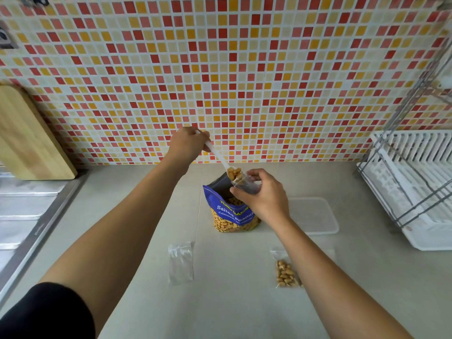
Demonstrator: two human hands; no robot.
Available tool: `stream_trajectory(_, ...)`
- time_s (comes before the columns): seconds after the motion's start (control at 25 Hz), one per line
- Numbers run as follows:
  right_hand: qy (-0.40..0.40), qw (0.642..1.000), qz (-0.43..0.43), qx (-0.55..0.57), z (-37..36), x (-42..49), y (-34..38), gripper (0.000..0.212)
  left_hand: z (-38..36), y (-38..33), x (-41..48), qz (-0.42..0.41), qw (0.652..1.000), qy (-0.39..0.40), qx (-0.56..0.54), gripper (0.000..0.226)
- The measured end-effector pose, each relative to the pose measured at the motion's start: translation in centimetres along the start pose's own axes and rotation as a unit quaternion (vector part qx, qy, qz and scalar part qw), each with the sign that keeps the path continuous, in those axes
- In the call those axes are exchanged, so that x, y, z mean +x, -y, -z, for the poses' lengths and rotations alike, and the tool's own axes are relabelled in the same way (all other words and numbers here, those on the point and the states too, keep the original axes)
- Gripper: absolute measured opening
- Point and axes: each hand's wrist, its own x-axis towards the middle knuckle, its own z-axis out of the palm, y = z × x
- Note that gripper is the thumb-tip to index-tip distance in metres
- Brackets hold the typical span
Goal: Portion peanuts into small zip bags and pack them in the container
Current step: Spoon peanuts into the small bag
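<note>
A blue bag of salted peanuts [232,214] stands open on the counter. My left hand [188,144] grips a white plastic spoon [220,157] loaded with peanuts, its bowl at the mouth of a small clear zip bag [247,183]. My right hand [263,194] holds that zip bag open just above the peanut bag. An empty zip bag [181,261] lies flat in front on the left. A zip bag filled with peanuts [285,274] lies in front on the right, partly under my right forearm. A clear lidded container [315,216] sits right of the peanut bag.
A white dish rack [413,189] with a metal frame fills the right side. A wooden cutting board [29,138] leans on the tiled wall at the left, above a steel sink drainboard [27,211].
</note>
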Motion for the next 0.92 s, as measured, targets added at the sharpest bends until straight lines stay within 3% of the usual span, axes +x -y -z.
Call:
stream_trajectory(0.36, 0.007, 0.999, -0.029, 0.028, -0.5, -0.2, 0.5, 0.054, 0.7, -2.1, -1.2, -0.176, 0.971, 0.049, 0.151, 0.023)
stream_trajectory(0.48, 0.003, 0.999, -0.031, 0.031, -0.5, -0.2, 0.5, 0.053, 1.7, -2.4, -1.1, -0.194, 0.975, -0.015, 0.11, 0.022)
stream_trajectory(0.64, -0.036, 0.998, -0.033, 0.027, 0.1, -0.2, 0.5, 0.056, 2.4, -0.9, -0.2, -0.134, 0.985, -0.096, 0.042, 0.025)
stream_trajectory(0.76, -0.081, 0.996, -0.03, 0.021, 0.6, -0.5, 0.5, 0.056, 0.6, 1.8, -0.4, -0.095, 0.988, -0.013, 0.12, 0.026)
stream_trajectory(0.84, -0.101, 0.995, -0.024, 0.012, 1.0, -0.7, 0.5, 0.056, -1.1, 3.8, -1.0, -0.096, 0.967, 0.082, 0.221, 0.026)
stream_trajectory(0.92, -0.107, 0.994, -0.019, 0.009, 1.6, -0.9, 0.7, 0.056, -2.1, 5.6, -1.1, -0.113, 0.944, 0.116, 0.288, 0.027)
